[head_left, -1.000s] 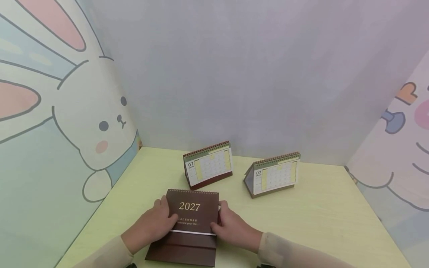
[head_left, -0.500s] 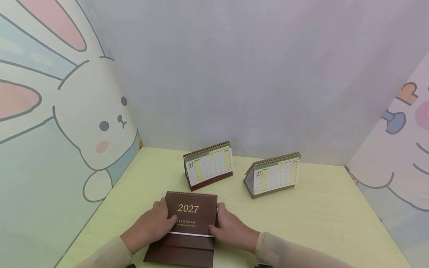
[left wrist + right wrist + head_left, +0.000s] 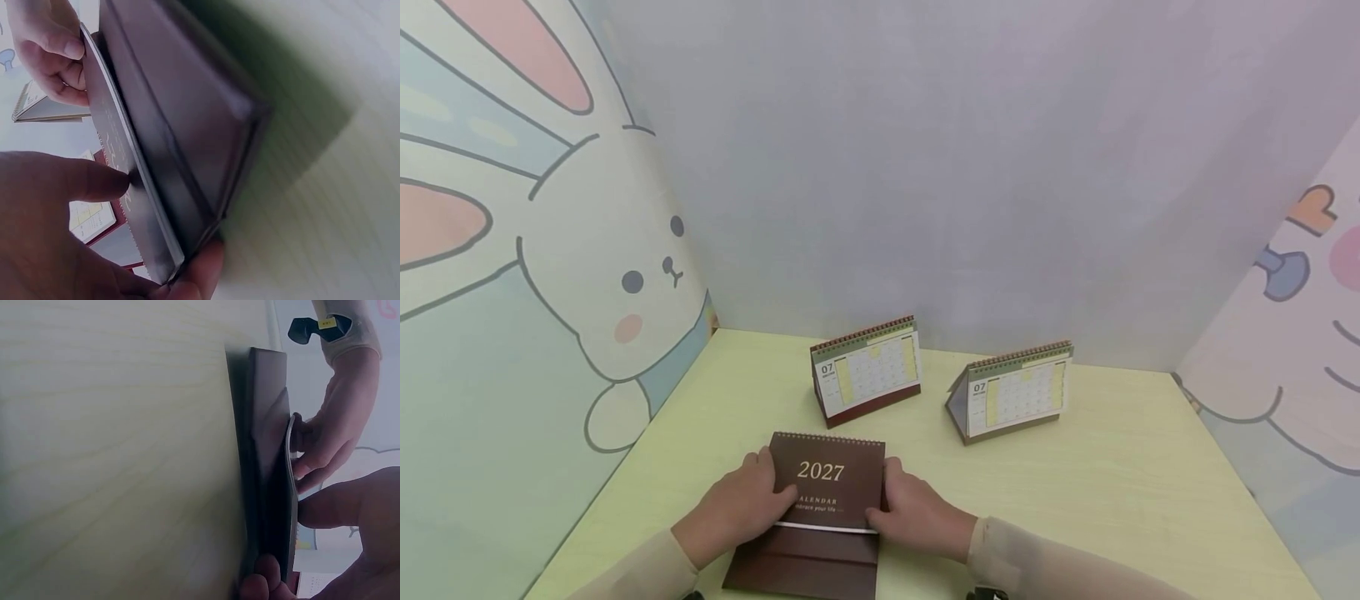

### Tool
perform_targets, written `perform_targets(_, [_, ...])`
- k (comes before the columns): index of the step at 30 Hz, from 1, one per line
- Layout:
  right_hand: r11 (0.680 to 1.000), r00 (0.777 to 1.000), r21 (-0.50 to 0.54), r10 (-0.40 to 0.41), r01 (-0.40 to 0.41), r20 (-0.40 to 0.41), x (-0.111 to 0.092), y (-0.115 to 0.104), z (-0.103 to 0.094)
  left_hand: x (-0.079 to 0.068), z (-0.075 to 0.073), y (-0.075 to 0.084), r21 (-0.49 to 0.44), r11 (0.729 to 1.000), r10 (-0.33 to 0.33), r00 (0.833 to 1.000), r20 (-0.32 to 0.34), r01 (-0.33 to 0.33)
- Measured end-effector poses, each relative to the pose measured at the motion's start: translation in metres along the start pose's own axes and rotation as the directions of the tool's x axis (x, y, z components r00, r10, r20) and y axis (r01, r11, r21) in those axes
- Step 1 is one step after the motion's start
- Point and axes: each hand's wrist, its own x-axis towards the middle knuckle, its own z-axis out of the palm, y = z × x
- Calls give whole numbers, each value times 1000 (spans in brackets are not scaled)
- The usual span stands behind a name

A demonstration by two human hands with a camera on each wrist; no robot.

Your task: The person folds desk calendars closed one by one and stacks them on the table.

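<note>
A dark brown 2027 desk calendar (image 3: 827, 492) lies between the two hands, its gold-lettered cover up and its coil along the far edge. My left hand (image 3: 737, 504) grips its left side, thumb on the cover and fingers around the edge. On the opposite side my right hand (image 3: 925, 512) pinches it the same way, thumb near the lower right corner. Below the white page edge, the folded brown stand (image 3: 808, 567) reaches toward me. In the left wrist view, a gap shows between the page block and the creased stand panel (image 3: 181, 106). The right fingertips (image 3: 269, 572) curl under the calendar's edge.
Two more desk calendars stand upright as tents, both on a page marked 07: a red-based one (image 3: 868, 371) just behind, and a grey-brown one (image 3: 1015, 392) to its right. The pale yellow table (image 3: 1112, 500) is bounded by a grey back wall (image 3: 925, 167) and cartoon-printed side panels.
The calendar's coil edge has shifted slightly left and toward me, and both hands have moved along with it. The two standing calendars have stayed in place.
</note>
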Motion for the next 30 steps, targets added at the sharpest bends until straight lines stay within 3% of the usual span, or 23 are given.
perform_targets(5, [998,1000,-59,26,-27,-14,4,1,2,0,0,0,30,1000,-4,1000,-14,4])
perform_targets(7, [992,999,-126,27,-30,-25,5,0,2,0,0,0,46,999,-3,1000,-19,4])
perform_targets(14, [915,999,-402,1,-21,-49,7,-3,2,2,2,-3,113,994,14,1000,-21,-12])
perform_targets(30, [884,1000,-467,6,-17,-27,11,-2,1,4,0,-3,155,988,22,1000,1,-22])
